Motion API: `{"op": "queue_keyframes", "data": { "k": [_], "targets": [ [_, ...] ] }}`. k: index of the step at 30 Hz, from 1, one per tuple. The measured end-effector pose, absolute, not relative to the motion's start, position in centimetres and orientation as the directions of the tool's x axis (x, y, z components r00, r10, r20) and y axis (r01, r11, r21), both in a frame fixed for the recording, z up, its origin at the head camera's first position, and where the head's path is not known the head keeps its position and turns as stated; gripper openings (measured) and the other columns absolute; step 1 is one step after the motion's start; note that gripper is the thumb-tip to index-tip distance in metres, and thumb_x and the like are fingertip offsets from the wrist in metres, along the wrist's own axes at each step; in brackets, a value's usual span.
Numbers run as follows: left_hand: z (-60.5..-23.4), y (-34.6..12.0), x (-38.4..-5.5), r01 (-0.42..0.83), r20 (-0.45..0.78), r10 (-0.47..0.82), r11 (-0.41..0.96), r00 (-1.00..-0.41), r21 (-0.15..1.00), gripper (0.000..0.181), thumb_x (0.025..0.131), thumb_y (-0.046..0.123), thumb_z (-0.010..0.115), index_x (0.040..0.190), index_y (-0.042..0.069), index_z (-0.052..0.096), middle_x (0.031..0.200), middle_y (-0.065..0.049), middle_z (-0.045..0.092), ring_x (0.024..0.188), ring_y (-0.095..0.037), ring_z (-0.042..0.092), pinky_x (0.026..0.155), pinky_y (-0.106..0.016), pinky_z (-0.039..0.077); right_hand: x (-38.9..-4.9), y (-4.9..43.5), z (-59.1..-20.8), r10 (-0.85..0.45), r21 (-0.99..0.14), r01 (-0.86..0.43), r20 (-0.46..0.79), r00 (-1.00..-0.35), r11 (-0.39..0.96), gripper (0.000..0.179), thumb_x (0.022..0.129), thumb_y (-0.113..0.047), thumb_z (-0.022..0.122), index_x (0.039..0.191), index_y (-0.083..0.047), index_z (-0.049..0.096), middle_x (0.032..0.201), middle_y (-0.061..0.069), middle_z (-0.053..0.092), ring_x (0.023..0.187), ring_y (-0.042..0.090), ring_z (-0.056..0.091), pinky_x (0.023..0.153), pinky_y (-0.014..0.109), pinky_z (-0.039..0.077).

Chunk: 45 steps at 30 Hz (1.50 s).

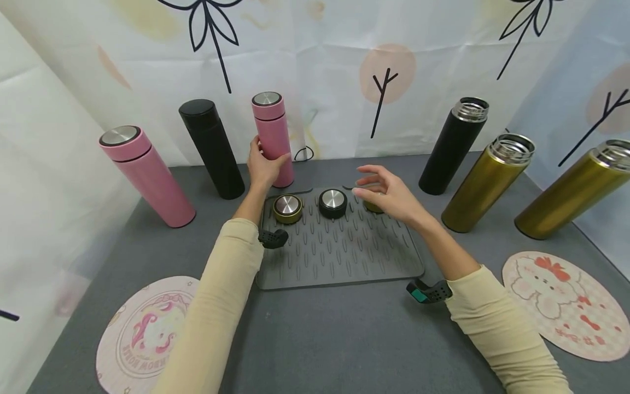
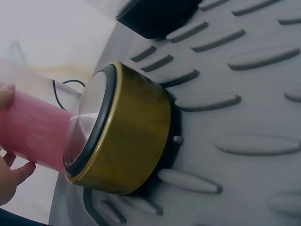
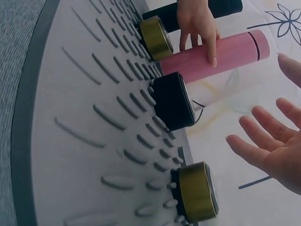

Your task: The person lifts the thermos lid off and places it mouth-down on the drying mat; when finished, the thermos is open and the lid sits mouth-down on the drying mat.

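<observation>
My left hand [image 1: 263, 164] grips a pink thermos bottle [image 1: 273, 131] around its body, thumb on one side and fingers on the other. The bottle stands upright with its steel-topped lid on, behind the grey ridged drying mat [image 1: 339, 268]. On the mat's far part sit a gold lid [image 1: 287, 209], a black lid [image 1: 332, 203] and another gold lid [image 3: 195, 192]. Over this last lid hovers my right hand [image 1: 386, 191], fingers spread and holding nothing; it partly covers the lid in the head view.
To the left stand another pink bottle [image 1: 152, 180] and a black bottle [image 1: 214, 150], both lidded. On the right are an uncapped black bottle [image 1: 450, 150] and two uncapped gold bottles [image 1: 484, 189]. Round printed placemats lie front left [image 1: 115, 339] and front right [image 1: 566, 306].
</observation>
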<state>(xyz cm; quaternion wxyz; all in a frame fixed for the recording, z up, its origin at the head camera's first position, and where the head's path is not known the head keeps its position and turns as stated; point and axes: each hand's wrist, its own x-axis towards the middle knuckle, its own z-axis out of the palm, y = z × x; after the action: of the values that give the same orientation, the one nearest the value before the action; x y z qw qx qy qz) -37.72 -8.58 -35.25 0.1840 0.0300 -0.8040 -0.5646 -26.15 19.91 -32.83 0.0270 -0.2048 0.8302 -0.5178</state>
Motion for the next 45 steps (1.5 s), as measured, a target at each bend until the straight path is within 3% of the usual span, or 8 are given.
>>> {"op": "queue_keyframes", "data": {
  "k": [7,14,21,26,35,41,45],
  "targets": [
    [-35.0,-9.9,-36.7,0.228,0.345,-0.217,0.431,-0.913,0.873,0.079,0.077,0.020,0.082,0.142,0.013,0.039,0.133,-0.008,0.050,0.115,-0.021,0.051,0.095,-0.035,0.043,-26.1,19.2,-32.8,-0.382,-0.873,-0.336,0.193,-0.904,0.355,0.056,0.095,-0.023,0.061,0.143,-0.009,0.038,0.132,0.015,0.049,0.120,0.029,0.049,0.098,0.048,0.039],
    [-34.4,-10.6,-35.6,0.387,0.515,-0.098,0.545,-0.852,0.744,0.075,0.075,0.022,0.083,0.139,0.014,0.045,0.130,-0.005,0.053,0.114,-0.019,0.050,0.097,-0.036,0.042,-26.0,18.9,-32.4,-0.382,-0.876,-0.336,0.196,-0.903,0.344,0.055,0.095,-0.020,0.060,0.144,-0.010,0.037,0.132,0.016,0.049,0.121,0.029,0.049,0.097,0.047,0.041],
    [-34.1,-10.4,-34.0,0.514,0.620,0.021,0.582,-0.784,0.630,0.075,0.072,0.016,0.084,0.137,0.008,0.048,0.128,-0.010,0.054,0.114,-0.023,0.050,0.096,-0.041,0.043,-25.5,18.7,-32.2,-0.361,-0.880,-0.344,0.220,-0.906,0.328,0.057,0.095,-0.022,0.060,0.145,-0.009,0.036,0.131,0.016,0.051,0.121,0.030,0.049,0.095,0.047,0.042],
    [-33.6,-10.0,-32.4,0.541,0.653,0.084,0.644,-0.753,0.541,0.073,0.072,0.017,0.084,0.136,0.009,0.049,0.129,-0.010,0.055,0.116,-0.024,0.050,0.097,-0.040,0.042,-25.0,18.5,-32.0,-0.351,-0.894,-0.334,0.223,-0.909,0.298,0.058,0.095,-0.023,0.061,0.145,-0.010,0.035,0.131,0.016,0.051,0.119,0.030,0.050,0.091,0.045,0.047],
    [-33.0,-9.2,-29.5,0.571,0.693,0.160,0.709,-0.703,0.415,0.071,0.070,0.020,0.084,0.134,0.014,0.053,0.127,-0.010,0.056,0.114,-0.029,0.050,0.090,-0.051,0.045,-23.8,17.3,-30.9,-0.259,-0.917,-0.295,0.227,-0.939,0.267,0.068,0.092,-0.027,0.064,0.149,-0.015,0.027,0.130,0.016,0.050,0.114,0.026,0.055,0.086,0.042,0.051],
    [-33.4,-8.8,-27.9,0.635,0.747,0.242,0.714,-0.619,0.294,0.070,0.066,0.015,0.087,0.129,0.010,0.056,0.124,-0.013,0.055,0.114,-0.031,0.048,0.093,-0.051,0.042,-22.7,16.5,-29.8,-0.231,-0.935,-0.291,0.242,-0.942,0.205,0.073,0.092,-0.023,0.066,0.150,-0.017,0.022,0.133,0.015,0.045,0.116,0.026,0.054,0.084,0.040,0.052],
    [-33.6,-8.6,-26.6,0.647,0.782,0.315,0.749,-0.538,0.143,0.067,0.064,0.013,0.087,0.125,0.009,0.059,0.119,-0.015,0.057,0.109,-0.033,0.052,0.092,-0.050,0.043,-21.7,16.2,-29.2,-0.212,-0.922,-0.274,0.220,-0.952,0.274,0.072,0.090,-0.027,0.068,0.149,-0.017,0.027,0.135,0.015,0.042,0.114,0.025,0.055,0.082,0.039,0.053]
  ]
}}
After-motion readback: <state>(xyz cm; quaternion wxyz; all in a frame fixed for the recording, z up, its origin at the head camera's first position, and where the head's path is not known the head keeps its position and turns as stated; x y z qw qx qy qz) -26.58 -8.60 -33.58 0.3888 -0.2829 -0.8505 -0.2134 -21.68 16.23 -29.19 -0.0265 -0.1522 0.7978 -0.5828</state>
